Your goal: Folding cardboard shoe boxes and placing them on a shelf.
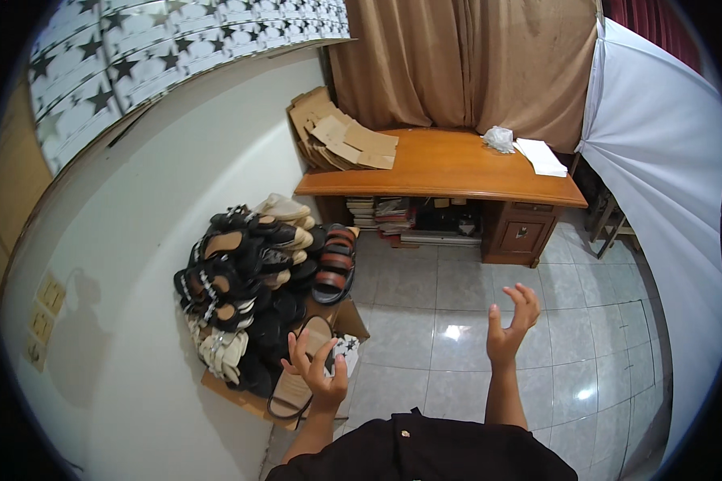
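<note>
My left hand [320, 373] is raised with its fingers apart and holds nothing. It hovers in front of a pair of beige-soled sandals [291, 393] at the near end of a shoe pile; I cannot tell if it touches them. Over the tiled floor, my right hand [511, 325] is held up, fingers curved and spread, with nothing in it. The heap beside the wall has black sandals [221, 244], cream shoes [285, 210], white sandals [223, 353] and brown-strapped sandals [334, 264]. Cardboard [353, 319] shows under the pile.
A wooden desk [441, 164] stands ahead, bearing flattened cardboard [346, 138], a clear plastic bag [499, 139] and white paper [541, 157]. Books [391, 215] lie beneath it. Brown curtains [457, 64] hang behind. White cloth [658, 144] drapes on the right; wall sockets [42, 322] are at left.
</note>
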### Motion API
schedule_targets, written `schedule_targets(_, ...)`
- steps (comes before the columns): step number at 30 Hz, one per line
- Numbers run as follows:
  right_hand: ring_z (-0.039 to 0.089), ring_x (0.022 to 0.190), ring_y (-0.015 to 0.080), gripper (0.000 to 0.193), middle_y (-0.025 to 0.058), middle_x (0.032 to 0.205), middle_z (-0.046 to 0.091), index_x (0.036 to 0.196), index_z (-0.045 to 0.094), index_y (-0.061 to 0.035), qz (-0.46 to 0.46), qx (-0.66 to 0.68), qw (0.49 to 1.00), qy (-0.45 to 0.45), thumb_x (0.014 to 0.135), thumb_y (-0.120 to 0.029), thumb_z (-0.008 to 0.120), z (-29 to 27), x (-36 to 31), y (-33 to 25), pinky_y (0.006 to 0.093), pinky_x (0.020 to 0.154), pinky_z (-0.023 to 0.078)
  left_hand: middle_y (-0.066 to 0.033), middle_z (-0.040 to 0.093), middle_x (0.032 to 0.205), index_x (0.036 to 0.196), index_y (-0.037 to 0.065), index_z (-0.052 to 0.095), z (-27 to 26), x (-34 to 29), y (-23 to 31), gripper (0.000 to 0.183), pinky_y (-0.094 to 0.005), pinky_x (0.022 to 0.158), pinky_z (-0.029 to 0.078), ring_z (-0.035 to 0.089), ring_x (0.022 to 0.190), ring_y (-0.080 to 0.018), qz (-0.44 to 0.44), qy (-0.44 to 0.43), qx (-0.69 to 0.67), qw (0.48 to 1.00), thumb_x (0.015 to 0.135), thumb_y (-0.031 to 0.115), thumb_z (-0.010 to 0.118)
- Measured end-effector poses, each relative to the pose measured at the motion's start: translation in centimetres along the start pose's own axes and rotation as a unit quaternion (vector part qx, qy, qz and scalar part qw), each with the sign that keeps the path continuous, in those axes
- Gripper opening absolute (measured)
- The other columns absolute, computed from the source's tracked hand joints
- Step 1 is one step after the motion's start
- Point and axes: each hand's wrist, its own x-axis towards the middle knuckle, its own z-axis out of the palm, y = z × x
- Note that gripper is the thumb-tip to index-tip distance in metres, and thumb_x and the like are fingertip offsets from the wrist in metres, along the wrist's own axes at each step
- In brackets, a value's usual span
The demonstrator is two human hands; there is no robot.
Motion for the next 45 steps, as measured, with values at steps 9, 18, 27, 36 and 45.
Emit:
schedule_targets(9, 0.03, 0.123, 0.0309, 0.032, 0.0089, 0.12, 0.047, 0.102, 0.059, -0.0114, 0.016, -0.011, 0.994, -0.104, 0.07, -0.014, 0.063, 11.3, 4.4, 5.5, 0.0434, 0.102, 0.017, -0.0159, 0.043, 0.13, 0.089, 0.009, 0.063, 10.8, 8.9, -5.5, 0.018, -0.0502, 0.103, 0.013, 0.03, 0.127, -0.0357, 0.038, 0.062, 0.079, 0.994, 0.072, 0.014, 0.059)
schedule_targets(18, 0.031, 0.122, 0.0311, 0.033, 0.009, 0.12, 0.046, 0.104, 0.06, -0.0115, -0.024, -0.047, 0.988, -0.148, 0.071, -0.016, 0.065, 25.5, 17.7, 10.3, 0.0445, 0.102, 0.018, -0.0217, 0.036, 0.13, 0.094, 0.003, 0.056, 23.5, 26.0, -8.6, 0.019, -0.0516, 0.103, 0.021, 0.03, 0.123, -0.0373, 0.108, 0.166, 0.037, 0.979, 0.075, 0.005, 0.06)
schedule_targets(27, 0.032, 0.121, 0.0316, 0.034, 0.0097, 0.119, 0.047, 0.104, 0.059, -0.0116, 0.003, -0.074, 0.986, -0.146, 0.072, -0.018, 0.064, 36.9, 24.6, 17.0, 0.0463, 0.102, 0.018, -0.0142, 0.039, 0.13, 0.105, 0.01, 0.057, 38.5, 37.1, -13.5, 0.037, -0.05, 0.103, 0.019, 0.03, 0.125, -0.0361, 0.059, 0.091, 0.049, 0.993, 0.07, 0.009, 0.067)
schedule_targets(36, 0.033, 0.121, 0.0335, 0.043, 0.0128, 0.122, 0.045, 0.112, 0.056, -0.0126, -0.016, -0.107, 0.943, -0.316, 0.072, -0.026, 0.064, 52.9, 29.8, 26.9, 0.0553, 0.098, 0.021, -0.0091, 0.038, 0.136, 0.123, 0.018, 0.051, 51.9, 44.6, -21.3, 0.052, -0.063, 0.099, 0.011, 0.028, 0.131, -0.029, -0.071, -0.078, 0.132, 0.986, 0.074, 0.022, 0.067)
schedule_targets(45, 0.022, 0.134, 0.0376, 0.062, 0.0176, 0.144, 0.029, 0.137, 0.036, -0.0255, -0.019, -0.163, 0.716, -0.678, 0.082, -0.048, 0.052, 70.8, 36.1, 36.7, 0.0614, 0.106, 0.009, -0.0164, 0.012, 0.15, 0.144, 0.016, 0.02, 67.9, 51.8, -29.2, 0.08, -0.0537, 0.11, 0.005, 0.008, 0.139, -0.029, -0.138, -0.559, 0.223, 0.787, 0.08, 0.037, 0.062)
